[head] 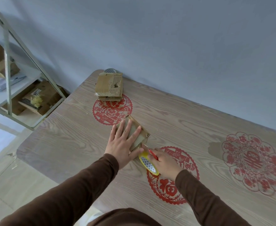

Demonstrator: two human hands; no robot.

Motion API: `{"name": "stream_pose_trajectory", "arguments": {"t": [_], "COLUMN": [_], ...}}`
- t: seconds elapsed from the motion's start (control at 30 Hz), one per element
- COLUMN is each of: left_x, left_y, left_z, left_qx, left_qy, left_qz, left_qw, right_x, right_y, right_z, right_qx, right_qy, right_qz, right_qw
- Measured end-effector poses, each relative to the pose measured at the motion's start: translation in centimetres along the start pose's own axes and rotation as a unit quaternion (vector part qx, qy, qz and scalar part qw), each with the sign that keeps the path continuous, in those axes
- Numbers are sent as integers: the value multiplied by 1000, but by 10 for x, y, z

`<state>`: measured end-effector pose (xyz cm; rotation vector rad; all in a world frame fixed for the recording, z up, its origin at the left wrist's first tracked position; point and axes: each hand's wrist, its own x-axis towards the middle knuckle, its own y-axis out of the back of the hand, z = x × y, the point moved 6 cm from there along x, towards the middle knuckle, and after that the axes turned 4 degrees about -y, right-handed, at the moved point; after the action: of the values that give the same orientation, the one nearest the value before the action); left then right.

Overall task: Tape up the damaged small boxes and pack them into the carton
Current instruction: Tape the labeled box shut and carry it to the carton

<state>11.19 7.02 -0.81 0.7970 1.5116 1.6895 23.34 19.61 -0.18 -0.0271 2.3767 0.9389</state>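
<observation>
Small box (138, 132) lies mid-desk (199, 128), pressed flat by the left hand (123, 142) with fingers straight, while the right hand (164, 162) grips a yellow tape roll (147, 163) at its near end; a second box (109, 85) sits at the far edge.

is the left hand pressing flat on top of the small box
Yes, the left hand lies with straight fingers spread across the top of the small box.
</observation>
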Motion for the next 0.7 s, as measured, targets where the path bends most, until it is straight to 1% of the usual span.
{"name": "stream_pose_trajectory", "arguments": {"t": [0.1,0.2,0.3,0.37,0.43,0.5,0.57,0.63,0.7], "left_x": [11,17,17,14,10,10,15,16,12], "left_y": [-4,-6,1,7,9,7,11,12,6], "left_z": [-1,2,-3,-18,-32,-43,-54,-65,-75], "left_qx": [18,26,13,-15,-93,-219,-334,-446,-545], "left_qy": [4,-1,0,58,127,159,183,214,242], "left_qz": [-22,-34,-44,-35,-26,-29,-26,-31,-47], "left_qw": [1000,999,999,998,987,962,924,869,801], "right_x": [10,17,16,13,9,1,-8,-16,-24], "right_y": [-7,-21,-23,-23,-21,-13,2,18,27], "right_z": [8,16,23,24,17,2,-8,-12,-16], "right_qx": [12,2,51,89,130,186,239,291,312], "right_qy": [-1,21,31,33,36,49,66,84,99], "right_qz": [8,0,16,9,-7,-14,-5,10,12], "right_qw": [1000,1000,998,995,991,981,969,953,945]}}
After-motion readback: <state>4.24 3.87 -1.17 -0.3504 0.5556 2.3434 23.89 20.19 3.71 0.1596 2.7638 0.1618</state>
